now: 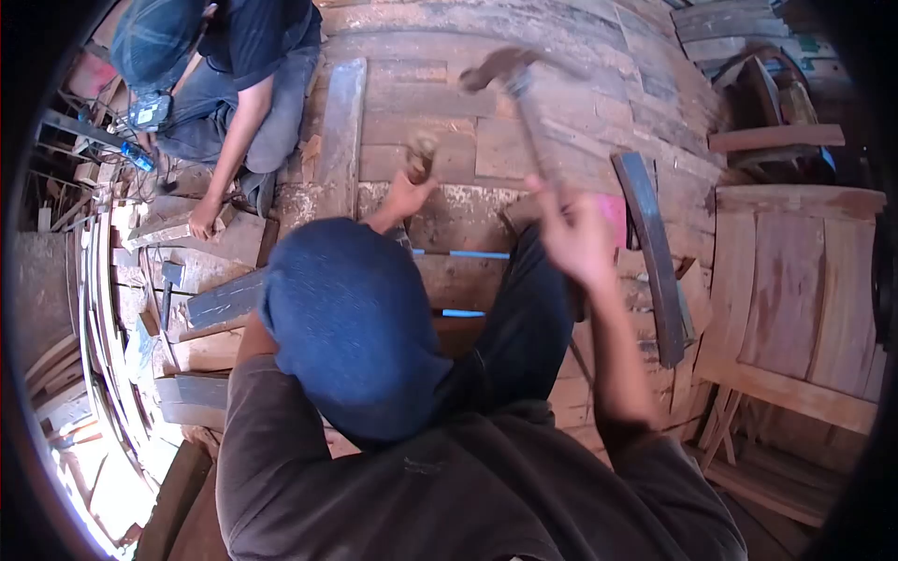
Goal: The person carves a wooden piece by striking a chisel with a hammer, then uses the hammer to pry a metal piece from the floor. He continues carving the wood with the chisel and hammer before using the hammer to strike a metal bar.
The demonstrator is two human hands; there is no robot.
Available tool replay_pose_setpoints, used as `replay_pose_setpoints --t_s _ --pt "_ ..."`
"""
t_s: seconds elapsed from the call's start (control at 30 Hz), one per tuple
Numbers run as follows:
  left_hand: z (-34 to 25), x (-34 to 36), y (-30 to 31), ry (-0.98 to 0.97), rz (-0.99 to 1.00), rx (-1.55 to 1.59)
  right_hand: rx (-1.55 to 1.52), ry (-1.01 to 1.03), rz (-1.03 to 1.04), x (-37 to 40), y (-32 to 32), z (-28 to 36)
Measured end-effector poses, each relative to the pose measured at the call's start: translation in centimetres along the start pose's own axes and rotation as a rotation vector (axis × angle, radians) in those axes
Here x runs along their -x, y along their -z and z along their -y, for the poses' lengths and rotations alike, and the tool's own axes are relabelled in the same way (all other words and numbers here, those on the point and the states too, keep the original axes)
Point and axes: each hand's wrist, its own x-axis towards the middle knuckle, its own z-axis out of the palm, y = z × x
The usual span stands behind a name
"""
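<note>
My right hand (575,234) is closed around the handle of a claw hammer (510,70), raised in front of me and smeared by motion. My left hand (407,198) grips a stubby, upright, wooden-looking handle (422,154); its lower end is hidden in the fist. Below that hand lies a wooden board (458,210), its upper face scuffed and pale in patches. My bent left knee (355,323) in blue denim covers part of the left forearm. Close to the right hand, a pink patch (613,220) shows behind the wrist.
At upper left another person (224,103) squats with one hand on a wood piece (182,224). A second hammer (170,280) lies among offcuts at left. A dark plank (655,262) lies on my right, before a wooden bench (790,280). A long board (341,126) lies ahead.
</note>
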Motion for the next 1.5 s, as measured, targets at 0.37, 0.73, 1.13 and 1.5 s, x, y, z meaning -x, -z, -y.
replay_pose_setpoints --t_s 0.37,0.73,1.13,1.5 --pt "-0.1 1.0 1.0 -0.010 0.227 0.321 -0.686 -0.262 -0.057 2.4 3.6 -6.1" --pt "-0.6 0.2 1.8 -0.049 0.197 0.355 -0.556 -0.176 0.109 1.7 -0.4 -8.6" --pt "-0.8 0.6 4.6 0.046 0.359 0.444 -0.665 -0.288 0.112 1.7 -0.2 -9.5" --pt "0.2 4.4 8.2 -0.078 0.242 0.679 -0.738 -0.382 0.157 2.0 -0.3 -8.6"
